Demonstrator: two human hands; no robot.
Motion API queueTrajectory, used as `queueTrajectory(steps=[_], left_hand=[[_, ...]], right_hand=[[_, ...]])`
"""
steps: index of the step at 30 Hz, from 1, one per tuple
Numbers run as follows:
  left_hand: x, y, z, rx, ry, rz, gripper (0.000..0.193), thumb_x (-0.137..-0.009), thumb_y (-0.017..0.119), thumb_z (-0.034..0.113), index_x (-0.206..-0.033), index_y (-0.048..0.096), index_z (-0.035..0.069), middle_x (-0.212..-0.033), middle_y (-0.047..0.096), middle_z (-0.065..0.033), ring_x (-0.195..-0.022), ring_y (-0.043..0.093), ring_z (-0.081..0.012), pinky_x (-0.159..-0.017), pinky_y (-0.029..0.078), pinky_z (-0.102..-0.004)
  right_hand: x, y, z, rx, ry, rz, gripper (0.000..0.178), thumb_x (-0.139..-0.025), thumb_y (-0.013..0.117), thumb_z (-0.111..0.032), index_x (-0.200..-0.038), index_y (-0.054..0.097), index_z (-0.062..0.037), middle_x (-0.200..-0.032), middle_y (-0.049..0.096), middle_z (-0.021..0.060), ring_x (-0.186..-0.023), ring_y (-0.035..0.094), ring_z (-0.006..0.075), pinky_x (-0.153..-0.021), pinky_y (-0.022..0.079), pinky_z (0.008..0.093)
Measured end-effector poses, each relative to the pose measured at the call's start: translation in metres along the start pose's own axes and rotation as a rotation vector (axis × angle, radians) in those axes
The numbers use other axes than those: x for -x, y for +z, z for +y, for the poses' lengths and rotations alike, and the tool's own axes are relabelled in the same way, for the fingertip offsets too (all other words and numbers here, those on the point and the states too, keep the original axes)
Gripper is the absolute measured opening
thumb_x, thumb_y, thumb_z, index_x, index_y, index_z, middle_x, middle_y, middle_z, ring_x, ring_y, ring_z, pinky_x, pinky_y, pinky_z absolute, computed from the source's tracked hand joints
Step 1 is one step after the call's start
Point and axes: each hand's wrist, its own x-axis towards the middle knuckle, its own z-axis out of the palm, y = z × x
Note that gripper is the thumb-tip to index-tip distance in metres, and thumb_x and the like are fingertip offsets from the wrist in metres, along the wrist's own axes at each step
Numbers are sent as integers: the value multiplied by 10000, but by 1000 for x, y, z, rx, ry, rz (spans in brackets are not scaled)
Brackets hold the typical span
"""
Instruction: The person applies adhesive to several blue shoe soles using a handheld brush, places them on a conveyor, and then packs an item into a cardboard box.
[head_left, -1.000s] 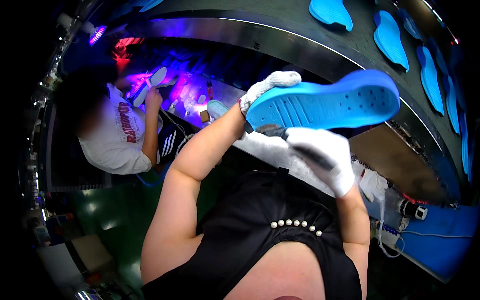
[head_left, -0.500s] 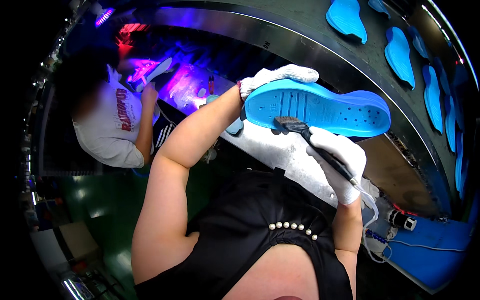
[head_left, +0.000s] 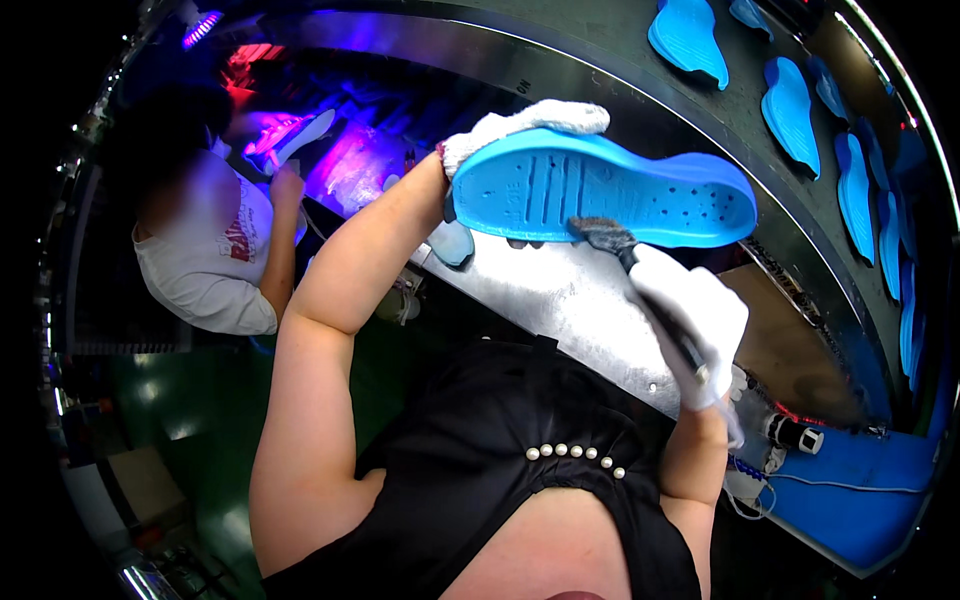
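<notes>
so, brush (head_left: 605,235) in right hand (head_left: 705,308), blue sole (head_left: 625,190) in left hand (head_left: 515,123)

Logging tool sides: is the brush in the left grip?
No, the right grip holds the brush, while the left grip holds the blue sole.

Dark green floor (head_left: 215,400) (faintly shiny).

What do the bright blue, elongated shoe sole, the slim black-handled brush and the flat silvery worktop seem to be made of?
Blue shoe sole: probably matte moulded foam or rubber; its grooves and pits look formed in one piece. Black-handled brush: handle likely plastic, from its smooth sheen; dark fibrous bristles, natural or synthetic unclear. Silvery worktop: apparently metal, semi-glossy, judging by streaky bright reflections.
</notes>
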Motion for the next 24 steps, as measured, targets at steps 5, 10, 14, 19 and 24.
queueTrajectory(steps=[5, 10, 14, 19, 24], left_hand=[[-3, -13, -5, 36, 11, 47, 669, -844, 601, 547, -1154, 624, -44, -923, 665, -261, -679, 690, -316, -498, 584, -408], [12, -8, 6, 172, -16, -243, 702, -884, 563, 523, -1238, 563, -83, -1027, 653, -289, -742, 705, -328, -545, 602, -402], [9, 9, 0, 411, 26, -203, 680, -892, 558, 534, -1216, 592, -63, -1078, 671, -219, -865, 699, -295, -752, 593, -380], [8, 19, -6, 479, 103, -294, 723, -876, 554, 581, -1237, 577, -44, -1084, 669, -219, -887, 690, -314, -787, 577, -422], [-9, -11, -26, 698, 129, -501, 720, -916, 462, 590, -1303, 522, -14, -1105, 640, -265, -889, 679, -348, -759, 578, -433]], right_hand=[[8, -9, -12, 109, -164, -141, 275, -640, 715, -77, -911, 725, -125, -897, 724, 104, -565, 594, 176, -521, 465, 261], [1, -5, 3, -12, -66, 33, 289, -621, 731, -64, -906, 723, -107, -909, 727, 102, -583, 608, 190, -556, 485, 277], [-4, 5, -17, -135, -150, -63, 250, -608, 756, -58, -850, 723, -112, -905, 727, 90, -578, 603, 183, -558, 494, 270], [-18, 41, -16, -306, -142, 8, 287, -634, 808, -45, -904, 725, -94, -918, 724, 110, -669, 652, 206, -621, 509, 274], [-18, 51, -21, -518, 92, 199, 240, -685, 783, 39, -895, 718, -58, -879, 721, 93, -763, 678, 221, -672, 523, 277]])
